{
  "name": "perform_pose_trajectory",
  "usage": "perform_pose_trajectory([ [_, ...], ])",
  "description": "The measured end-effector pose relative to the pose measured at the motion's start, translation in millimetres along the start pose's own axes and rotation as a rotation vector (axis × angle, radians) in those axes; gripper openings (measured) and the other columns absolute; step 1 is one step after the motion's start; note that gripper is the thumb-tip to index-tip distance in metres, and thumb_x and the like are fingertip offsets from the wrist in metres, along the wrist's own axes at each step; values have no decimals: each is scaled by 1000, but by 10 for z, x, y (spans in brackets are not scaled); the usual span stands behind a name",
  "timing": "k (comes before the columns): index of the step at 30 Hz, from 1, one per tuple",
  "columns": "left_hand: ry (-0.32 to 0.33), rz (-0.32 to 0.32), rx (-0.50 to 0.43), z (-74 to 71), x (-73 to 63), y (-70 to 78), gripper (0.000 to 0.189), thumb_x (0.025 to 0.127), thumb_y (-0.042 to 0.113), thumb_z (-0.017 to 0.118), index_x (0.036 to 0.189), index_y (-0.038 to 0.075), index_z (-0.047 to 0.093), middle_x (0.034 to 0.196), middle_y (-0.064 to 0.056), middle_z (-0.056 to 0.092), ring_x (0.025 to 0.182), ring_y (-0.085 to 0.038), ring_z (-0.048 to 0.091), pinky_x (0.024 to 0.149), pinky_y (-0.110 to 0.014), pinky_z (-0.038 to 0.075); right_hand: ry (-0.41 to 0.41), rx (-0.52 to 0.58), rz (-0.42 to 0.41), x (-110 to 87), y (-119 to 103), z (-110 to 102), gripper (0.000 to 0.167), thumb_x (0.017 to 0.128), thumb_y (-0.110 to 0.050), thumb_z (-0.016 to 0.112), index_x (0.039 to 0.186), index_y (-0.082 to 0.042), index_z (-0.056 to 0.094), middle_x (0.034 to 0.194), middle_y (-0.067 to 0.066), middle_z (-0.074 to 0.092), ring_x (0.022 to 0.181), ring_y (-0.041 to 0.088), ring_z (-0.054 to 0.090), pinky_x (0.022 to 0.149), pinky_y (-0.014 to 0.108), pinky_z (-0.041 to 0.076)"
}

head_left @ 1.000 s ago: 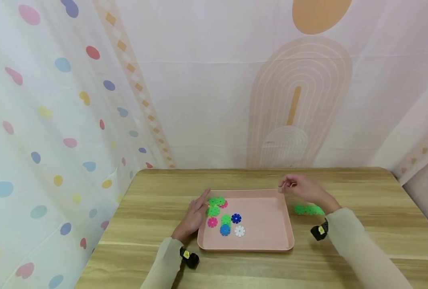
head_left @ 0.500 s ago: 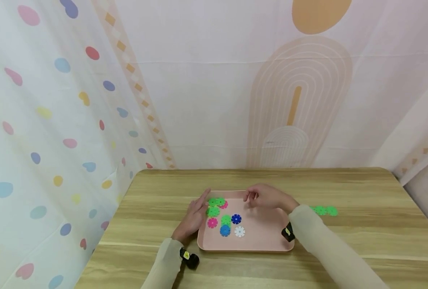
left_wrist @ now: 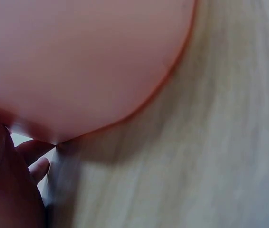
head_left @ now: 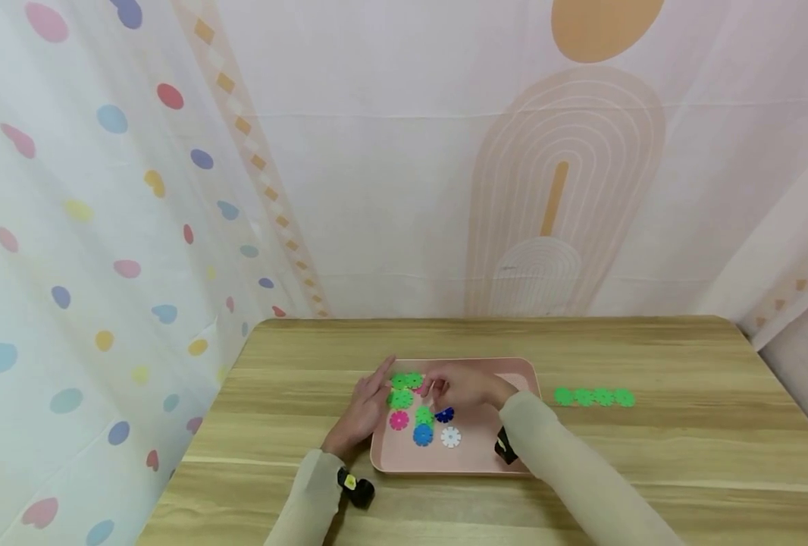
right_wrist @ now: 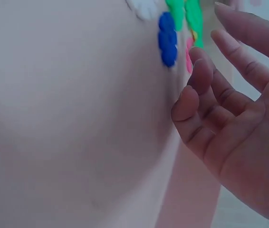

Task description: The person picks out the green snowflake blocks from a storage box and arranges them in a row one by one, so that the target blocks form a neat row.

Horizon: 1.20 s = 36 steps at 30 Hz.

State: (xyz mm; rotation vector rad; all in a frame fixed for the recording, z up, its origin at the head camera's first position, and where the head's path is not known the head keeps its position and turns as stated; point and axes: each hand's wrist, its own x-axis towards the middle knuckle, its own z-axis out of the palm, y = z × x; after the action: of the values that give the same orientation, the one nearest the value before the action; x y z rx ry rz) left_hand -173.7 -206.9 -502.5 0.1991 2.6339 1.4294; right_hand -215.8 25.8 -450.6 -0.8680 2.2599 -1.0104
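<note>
A pink tray (head_left: 475, 458) lies on the table, with notched plastic discs mostly toward its left side. My left hand (head_left: 363, 413) rests along the tray's left rim, index finger extended toward the far corner. My right hand (head_left: 461, 385) hovers over the discs, fingers bent and nothing between them in the right wrist view. Below its fingertips are green discs (head_left: 424, 415) and a dark blue disc (head_left: 444, 415), partly covered. Nearby lie a light blue disc (head_left: 423, 434), a white disc (head_left: 451, 437) and a pink disc (head_left: 399, 420). More green discs (head_left: 400, 399) sit beside my left fingers.
Right of the tray, several green discs (head_left: 593, 397) form a straight row on the wooden table (head_left: 690, 447). A patterned curtain (head_left: 390, 189) hangs behind the table and along its left side.
My right hand has moved left from beyond the tray's right edge to above the discs, uncovering the green row. My left hand has stayed at the rim.
</note>
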Motion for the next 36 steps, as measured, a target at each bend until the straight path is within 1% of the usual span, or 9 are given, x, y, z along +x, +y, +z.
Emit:
perform_pose_trajectory([
  [5,1,1,-9,13,-1,-4,53,108,23,30,159,26,21,164,-5,22,152,-36,2,119,-61,-3,-30,14,-2,66,27,78,20,88,-4,72,107,-7,67,87,1,60,79,14,53,72,26,47],
  [10,9,-15,-29,-5,-6,-39,52,108,26,30,159,30,22,164,-3,22,151,-38,-1,117,-66,-1,-49,1,38,94,27,113,24,89,-11,73,112,-12,68,85,-1,55,80,14,49,73,27,42],
  [15,14,-30,-26,-16,-20,-53,52,108,28,31,159,33,22,163,-6,25,149,-37,7,115,-69,5,-89,-41,40,113,18,150,27,89,-14,73,116,-15,69,86,-2,52,81,13,47,73,27,40],
  [18,16,-21,-7,-22,-31,-49,52,108,27,31,159,32,22,163,-7,26,149,-38,7,115,-69,4,-101,-37,37,113,9,171,27,89,-13,72,117,-15,69,88,-2,54,82,14,47,74,27,40],
  [22,8,-6,7,-28,-36,-36,52,108,26,30,159,30,21,164,-5,23,151,-38,-1,117,-66,-3,-97,-16,48,100,9,194,26,90,-10,70,115,-16,68,91,-1,53,84,15,46,76,29,40],
  [24,7,-7,-1,-26,-32,-39,52,108,26,30,159,30,21,164,-5,23,151,-39,-2,116,-67,-4,-94,-9,45,96,12,205,26,90,-8,70,115,-15,68,90,-1,52,84,15,46,76,29,39],
  [27,7,-7,-4,-28,-25,-35,52,108,26,30,159,30,21,164,-5,23,151,-38,-1,117,-66,-4,-85,3,32,96,13,215,24,90,-5,69,113,-12,67,88,0,49,82,15,44,74,29,38],
  [32,10,2,4,-30,-27,-37,52,108,25,30,159,29,21,164,-4,23,152,-36,-1,118,-63,-5,-71,44,53,106,19,240,22,89,0,69,108,-11,66,82,0,44,77,15,42,70,28,36],
  [36,15,28,24,-27,-31,-45,52,108,22,31,159,24,22,163,-7,25,152,-37,5,119,-61,-5,-63,58,57,105,18,257,21,88,2,69,104,-10,65,80,0,44,76,15,41,69,27,36],
])
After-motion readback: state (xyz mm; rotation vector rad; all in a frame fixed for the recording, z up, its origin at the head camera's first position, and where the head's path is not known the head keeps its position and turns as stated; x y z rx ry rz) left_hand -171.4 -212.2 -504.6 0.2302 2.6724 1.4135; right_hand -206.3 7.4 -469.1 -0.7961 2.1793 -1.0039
